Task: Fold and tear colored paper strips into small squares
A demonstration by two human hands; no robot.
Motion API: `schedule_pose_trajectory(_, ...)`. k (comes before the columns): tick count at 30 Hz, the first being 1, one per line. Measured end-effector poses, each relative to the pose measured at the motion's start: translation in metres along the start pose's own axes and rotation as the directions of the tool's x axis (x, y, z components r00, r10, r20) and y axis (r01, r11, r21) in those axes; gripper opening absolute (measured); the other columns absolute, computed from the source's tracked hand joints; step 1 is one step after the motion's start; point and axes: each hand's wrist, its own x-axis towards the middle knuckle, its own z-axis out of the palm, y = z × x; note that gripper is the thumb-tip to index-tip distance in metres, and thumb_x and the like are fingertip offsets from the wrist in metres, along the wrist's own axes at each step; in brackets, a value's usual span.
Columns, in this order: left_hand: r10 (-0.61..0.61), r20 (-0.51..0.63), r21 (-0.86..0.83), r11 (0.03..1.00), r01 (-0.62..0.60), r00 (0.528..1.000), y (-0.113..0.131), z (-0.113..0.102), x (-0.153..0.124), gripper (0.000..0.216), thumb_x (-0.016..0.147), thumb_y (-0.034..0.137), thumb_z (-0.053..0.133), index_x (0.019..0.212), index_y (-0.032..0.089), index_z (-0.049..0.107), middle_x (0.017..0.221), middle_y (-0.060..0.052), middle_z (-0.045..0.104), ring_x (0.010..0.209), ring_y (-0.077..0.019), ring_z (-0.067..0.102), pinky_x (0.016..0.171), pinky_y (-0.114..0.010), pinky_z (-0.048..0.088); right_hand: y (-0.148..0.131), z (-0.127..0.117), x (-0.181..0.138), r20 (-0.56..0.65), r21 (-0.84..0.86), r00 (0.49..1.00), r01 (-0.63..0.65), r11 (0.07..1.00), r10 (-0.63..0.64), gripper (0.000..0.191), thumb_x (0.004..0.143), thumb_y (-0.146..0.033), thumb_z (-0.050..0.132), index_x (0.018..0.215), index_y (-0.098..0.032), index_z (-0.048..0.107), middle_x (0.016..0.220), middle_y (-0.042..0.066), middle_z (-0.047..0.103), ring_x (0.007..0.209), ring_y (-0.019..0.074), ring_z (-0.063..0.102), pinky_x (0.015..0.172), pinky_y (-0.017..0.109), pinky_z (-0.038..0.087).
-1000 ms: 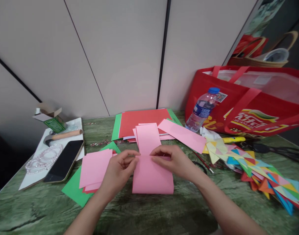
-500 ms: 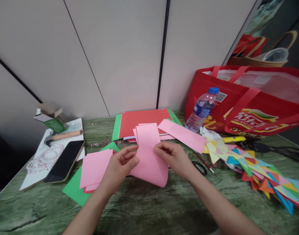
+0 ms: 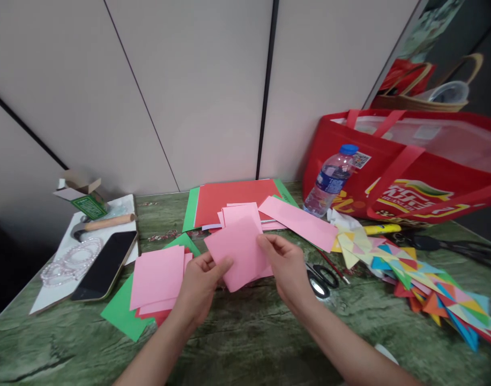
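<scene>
Between both hands is a pink square of paper (image 3: 239, 254), held tilted above the table. My left hand (image 3: 203, 279) pinches its lower left edge between thumb and fingers. At the upper right edge, my right hand (image 3: 283, 262) grips the same piece with thumb and fingertips. Behind it lie pink paper strips (image 3: 242, 212), partly hidden by the held square. Scissors (image 3: 320, 281) rest just right of my right hand, their blades hidden by it. Left of my left hand, a stack of pink squares (image 3: 157, 279) lies over red and green paper.
Red and green sheets (image 3: 237, 195) lie by the wall. A long pink strip (image 3: 299, 222), a water bottle (image 3: 329, 182) and a red bag (image 3: 390, 166) are at the right, with folded colourful paper (image 3: 422, 279). A phone (image 3: 104, 265) and a hammer (image 3: 104, 222) are at the left.
The long curved pink strip between my hands has given way to a smaller square in them. My right hand has shifted slightly downward, and more of the scissors shows.
</scene>
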Motion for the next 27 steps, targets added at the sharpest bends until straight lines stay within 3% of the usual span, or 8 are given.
schedule_pose_trajectory(4, 0.001, -0.048, 0.001, 1.0, -0.001, 0.999, -0.002, -0.001, 0.001, 0.033, 0.057, 0.025, 0.075, 0.085, 0.009, 0.068, 0.074, -0.008, 0.072, 0.062, -0.0179, 0.064, 0.059, -0.029, 0.052, 0.0, -0.001, 0.0, -0.023, 0.017, 1.0, 0.002, 1.0, -0.002, 0.025, 0.067, -0.039, 0.065, 0.074, -0.016, 0.065, 0.068, 0.003, 0.063, 0.06, 0.0142, 0.051, 0.055, 0.026, 0.04)
schedule_pose_trajectory(8, 0.045, -0.109, 0.023, 0.999, -0.043, 0.993, -0.003, -0.002, 0.001, 0.031, 0.055, 0.026, 0.076, 0.081, 0.01, 0.068, 0.072, -0.007, 0.072, 0.06, -0.018, 0.064, 0.057, -0.028, 0.052, 0.0, 0.0, -0.001, -0.012, 0.001, 1.0, 0.005, 1.0, -0.005, 0.026, 0.068, -0.041, 0.064, 0.074, -0.015, 0.065, 0.069, 0.003, 0.063, 0.061, 0.015, 0.052, 0.055, 0.027, 0.041)
schedule_pose_trajectory(18, 0.069, 0.014, 0.113, 0.991, -0.07, 0.998, 0.009, -0.009, 0.001, 0.035, 0.062, 0.026, 0.073, 0.093, 0.012, 0.068, 0.087, -0.01, 0.071, 0.081, -0.021, 0.064, 0.069, -0.028, 0.051, -0.004, -0.001, 0.001, 0.023, 0.018, 0.999, -0.027, 0.999, 0.027, 0.025, 0.066, -0.04, 0.066, 0.071, -0.015, 0.065, 0.065, 0.002, 0.062, 0.056, 0.0128, 0.049, 0.051, 0.024, 0.038)
schedule_pose_trajectory(27, 0.141, -0.007, 0.125, 0.982, -0.139, 0.99, 0.006, -0.012, 0.003, 0.03, 0.065, 0.026, 0.07, 0.092, 0.012, 0.069, 0.08, -0.008, 0.072, 0.067, -0.0175, 0.063, 0.067, -0.03, 0.051, -0.002, 0.0, 0.0, 0.036, -0.047, 0.998, 0.048, 0.998, -0.047, 0.024, 0.07, -0.04, 0.062, 0.072, -0.016, 0.065, 0.066, 0.002, 0.062, 0.059, 0.0142, 0.05, 0.054, 0.025, 0.039)
